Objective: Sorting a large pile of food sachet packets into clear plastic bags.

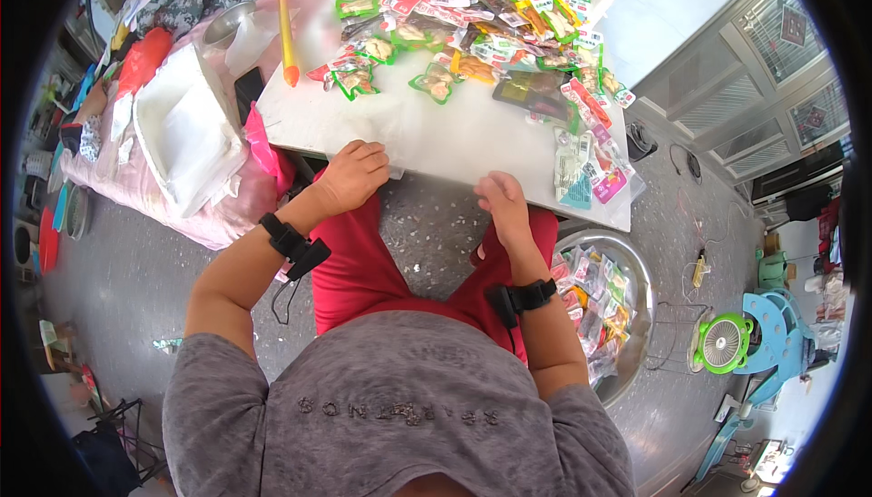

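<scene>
My left hand [354,173] rests at the near edge of the white tabletop [463,136], its fingers curled on a clear plastic bag [381,132] that lies flat there. My right hand [503,197] is at the same edge farther right, fingers loosely bent and apart, with nothing seen in it. Beyond both hands, a heap of small sealed food packets [490,20] covers the far part of the table. One green-edged packet [434,83] lies on the near side of the heap. At the right corner are larger printed plastic packages [573,166].
A metal basin [644,333] full of packets stands on the floor by my right leg. To the left, a white foam box [163,115] sits on pink bedding. A yellow tube-shaped tool [286,40] lies at the table's left. A green fan [723,343] stands at the right.
</scene>
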The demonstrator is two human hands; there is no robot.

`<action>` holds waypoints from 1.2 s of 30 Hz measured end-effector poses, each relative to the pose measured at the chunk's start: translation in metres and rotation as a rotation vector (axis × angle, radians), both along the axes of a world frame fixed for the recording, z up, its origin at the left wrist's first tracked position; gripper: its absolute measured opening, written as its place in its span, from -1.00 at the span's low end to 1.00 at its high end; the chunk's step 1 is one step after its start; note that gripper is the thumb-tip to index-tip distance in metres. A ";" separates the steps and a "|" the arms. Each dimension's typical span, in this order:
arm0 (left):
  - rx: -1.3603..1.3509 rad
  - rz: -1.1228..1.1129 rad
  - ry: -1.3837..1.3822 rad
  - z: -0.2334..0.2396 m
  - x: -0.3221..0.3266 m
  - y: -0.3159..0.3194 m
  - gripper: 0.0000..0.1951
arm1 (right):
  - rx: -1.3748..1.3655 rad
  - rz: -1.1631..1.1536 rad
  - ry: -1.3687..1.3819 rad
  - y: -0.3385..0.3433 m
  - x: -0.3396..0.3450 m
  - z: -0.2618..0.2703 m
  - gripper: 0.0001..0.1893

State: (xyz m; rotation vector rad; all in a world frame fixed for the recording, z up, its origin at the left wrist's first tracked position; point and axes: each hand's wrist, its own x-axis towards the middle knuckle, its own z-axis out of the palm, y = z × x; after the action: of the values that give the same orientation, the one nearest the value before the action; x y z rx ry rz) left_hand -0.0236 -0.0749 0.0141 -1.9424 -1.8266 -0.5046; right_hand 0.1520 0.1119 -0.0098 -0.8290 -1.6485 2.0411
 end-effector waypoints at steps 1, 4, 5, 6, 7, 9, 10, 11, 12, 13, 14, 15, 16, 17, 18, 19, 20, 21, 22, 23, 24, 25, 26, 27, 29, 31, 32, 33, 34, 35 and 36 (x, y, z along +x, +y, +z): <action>-0.075 0.023 0.023 -0.009 -0.002 0.000 -0.86 | 0.000 -0.004 0.001 -0.003 -0.004 0.001 -0.71; -0.135 0.070 0.033 -0.021 -0.009 -0.005 -0.90 | -0.133 0.097 -0.033 -0.009 -0.013 0.001 -0.62; -0.119 0.097 0.020 -0.022 -0.012 -0.008 -0.92 | -0.136 0.094 -0.034 -0.011 -0.016 0.001 -0.62; -0.123 0.095 0.018 -0.022 -0.014 -0.012 -0.92 | -0.140 0.109 -0.026 -0.013 -0.019 0.002 -0.61; -0.137 0.111 0.034 -0.020 -0.017 -0.015 -0.92 | -0.144 0.125 -0.018 -0.015 -0.022 0.003 -0.59; -0.155 0.130 0.051 -0.020 -0.024 -0.022 -0.91 | -0.111 0.148 -0.029 -0.017 -0.028 0.005 -0.59; -0.150 0.164 0.037 -0.021 -0.027 -0.026 -0.92 | -0.073 0.173 -0.038 -0.019 -0.032 0.006 -0.58; -0.144 0.198 0.023 -0.023 -0.029 -0.030 -0.92 | -0.076 0.175 -0.037 -0.022 -0.035 0.008 -0.58; -0.162 0.228 -0.016 -0.024 -0.030 -0.031 -0.90 | -0.038 0.187 -0.050 -0.025 -0.038 0.010 -0.58; -0.162 0.229 -0.015 -0.024 -0.030 -0.031 -0.90 | 0.001 0.200 -0.062 -0.028 -0.041 0.010 -0.58; -0.193 0.258 -0.067 -0.024 -0.028 -0.032 -0.89 | 0.002 0.200 -0.061 -0.031 -0.043 0.007 -0.58; -0.222 0.284 -0.118 -0.023 -0.026 -0.030 -0.87 | 0.052 0.242 -0.106 -0.032 -0.045 0.001 -0.60; -0.219 0.282 -0.117 -0.019 -0.024 -0.029 -0.87 | 0.103 0.282 -0.151 -0.034 -0.047 -0.003 -0.61; -0.254 0.287 -0.210 -0.015 -0.022 -0.027 -0.85 | 0.105 0.279 -0.150 -0.035 -0.048 -0.007 -0.61; -0.291 0.292 -0.305 -0.010 -0.020 -0.026 -0.83 | 0.084 0.305 -0.147 -0.038 -0.049 -0.009 -0.67; -0.291 0.290 -0.306 -0.005 -0.017 -0.022 -0.83 | 0.063 0.330 -0.145 -0.042 -0.049 -0.010 -0.73; -0.263 0.242 -0.481 0.000 -0.016 -0.016 -0.85 | 0.063 0.327 -0.146 -0.044 -0.050 -0.010 -0.73; -0.234 0.190 -0.654 0.003 -0.013 -0.009 -0.85 | -0.013 0.318 -0.114 -0.047 -0.052 -0.010 -0.71; -0.235 0.185 -0.654 0.003 -0.008 -0.002 -0.85 | -0.088 0.308 -0.082 -0.050 -0.054 -0.009 -0.70; -0.232 0.253 -0.799 0.001 -0.003 0.006 -0.83 | -0.088 0.301 -0.082 -0.053 -0.055 -0.007 -0.70; -0.227 0.322 -0.944 -0.001 0.001 0.013 -0.80 | -0.055 0.312 -0.072 -0.055 -0.056 -0.004 -0.68; -0.229 0.315 -0.942 -0.006 0.002 0.019 -0.80 | -0.021 0.322 -0.063 -0.057 -0.058 -0.002 -0.67; -0.194 0.353 -1.024 -0.013 0.001 0.027 -0.78 | -0.020 0.316 -0.062 -0.058 -0.063 -0.010 -0.67; -0.160 0.386 -1.106 -0.016 0.002 0.035 -0.75 | 0.104 0.268 -0.001 -0.058 -0.067 -0.016 -0.66; -0.160 0.380 -1.156 -0.019 0.002 0.046 -0.77 | 0.230 0.212 0.061 -0.055 -0.070 -0.028 -0.65; -0.158 0.387 -1.209 -0.024 0.003 0.052 -0.80 | 0.138 0.170 0.093 -0.059 -0.070 -0.017 -0.66; -0.171 0.380 -1.259 -0.026 0.003 0.054 -0.80 | 0.137 0.170 0.094 -0.059 -0.070 -0.014 -0.66; -0.185 0.370 -1.306 -0.023 0.004 0.056 -0.80 | 0.098 0.218 0.070 -0.057 -0.070 -0.011 -0.66; -0.185 0.369 -1.303 -0.020 0.007 0.056 -0.80 | 0.058 0.267 0.047 -0.056 -0.070 -0.008 -0.67; -0.173 0.364 -1.367 -0.016 0.011 0.055 -0.79 | 0.058 0.268 0.051 -0.056 -0.069 -0.005 -0.67; -0.157 0.361 -1.432 -0.011 0.014 0.053 -0.77 | 0.007 0.269 0.022 -0.056 -0.068 -0.002 -0.65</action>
State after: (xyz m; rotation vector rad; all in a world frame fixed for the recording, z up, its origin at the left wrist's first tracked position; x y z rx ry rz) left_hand -0.0098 -0.0218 0.0026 -1.1871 -2.9337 -1.9837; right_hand 0.0843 0.0557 -0.0121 -0.6059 -1.8378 2.2095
